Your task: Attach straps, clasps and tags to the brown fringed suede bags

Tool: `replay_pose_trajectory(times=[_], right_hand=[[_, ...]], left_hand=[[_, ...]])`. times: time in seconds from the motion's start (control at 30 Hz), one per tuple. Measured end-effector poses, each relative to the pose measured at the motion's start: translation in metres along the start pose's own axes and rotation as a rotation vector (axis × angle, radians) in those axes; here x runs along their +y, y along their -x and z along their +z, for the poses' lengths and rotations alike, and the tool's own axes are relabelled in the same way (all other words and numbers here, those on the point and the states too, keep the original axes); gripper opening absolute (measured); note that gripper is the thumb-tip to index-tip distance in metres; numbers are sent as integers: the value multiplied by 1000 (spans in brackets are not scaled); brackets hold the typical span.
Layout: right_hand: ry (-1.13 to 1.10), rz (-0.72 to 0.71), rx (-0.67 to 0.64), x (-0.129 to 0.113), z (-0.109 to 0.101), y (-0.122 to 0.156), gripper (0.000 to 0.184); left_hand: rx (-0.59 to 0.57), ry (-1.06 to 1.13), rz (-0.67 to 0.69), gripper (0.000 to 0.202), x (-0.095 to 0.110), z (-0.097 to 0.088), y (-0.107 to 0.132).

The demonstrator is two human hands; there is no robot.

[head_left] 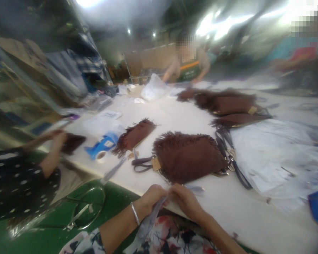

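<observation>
My left hand point(157, 197) and my right hand point(184, 199) meet at the table's near edge, fingertips pinched together. Between them is a clear plastic bag point(151, 222), which hangs down over my lap. Just beyond my hands lies a dark brown fringed pouch point(193, 158) with a tan tag point(156, 164) and dark wrist straps point(142, 164). Behind it to the left rests a smaller brown fringed pouch point(140, 135). My fingertips partly hide the bag's upper edge.
More fringed pouches point(230, 102) lie at the back right. Clear plastic bags point(278, 158) spread over the table's right side. A tape roll point(100, 156) sits by blue wrapping point(106, 143). Co-workers are at the left, far side and back right. A metal stool point(88, 208) stands lower left.
</observation>
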State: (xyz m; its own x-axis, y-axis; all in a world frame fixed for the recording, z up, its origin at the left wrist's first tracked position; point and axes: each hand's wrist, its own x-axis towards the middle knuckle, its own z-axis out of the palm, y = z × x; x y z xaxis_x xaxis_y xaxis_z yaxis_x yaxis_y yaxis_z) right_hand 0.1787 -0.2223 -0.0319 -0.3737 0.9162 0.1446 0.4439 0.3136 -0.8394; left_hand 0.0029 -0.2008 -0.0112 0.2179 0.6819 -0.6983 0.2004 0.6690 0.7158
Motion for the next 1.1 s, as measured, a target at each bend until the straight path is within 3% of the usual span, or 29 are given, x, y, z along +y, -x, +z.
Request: replay_pose_trajectory(times=[0.13, 0.27, 0.43, 0.63, 0.87, 1.1], right_hand=[[-4, 2, 8, 2, 3, 1, 17], [38, 101, 16, 2, 5, -1, 17], [77, 169, -53, -8, -3, -5, 18], [160, 216, -105, -16, -7, -8, 17], [217, 190, -75, -9, -1, -3, 14], [69, 83, -28, -5, -1, 5, 13]], left_hand=[[-2, -38, -4, 11, 1, 2, -4], [13, -86, 81, 18, -6, 6, -7], [77, -144, 150, 27, -19, 8, -10], [71, -152, 203, 41, -30, 7, -10], [34, -201, 248, 32, -28, 4, 0], [-2, -5, 158, 18, -17, 6, 6]])
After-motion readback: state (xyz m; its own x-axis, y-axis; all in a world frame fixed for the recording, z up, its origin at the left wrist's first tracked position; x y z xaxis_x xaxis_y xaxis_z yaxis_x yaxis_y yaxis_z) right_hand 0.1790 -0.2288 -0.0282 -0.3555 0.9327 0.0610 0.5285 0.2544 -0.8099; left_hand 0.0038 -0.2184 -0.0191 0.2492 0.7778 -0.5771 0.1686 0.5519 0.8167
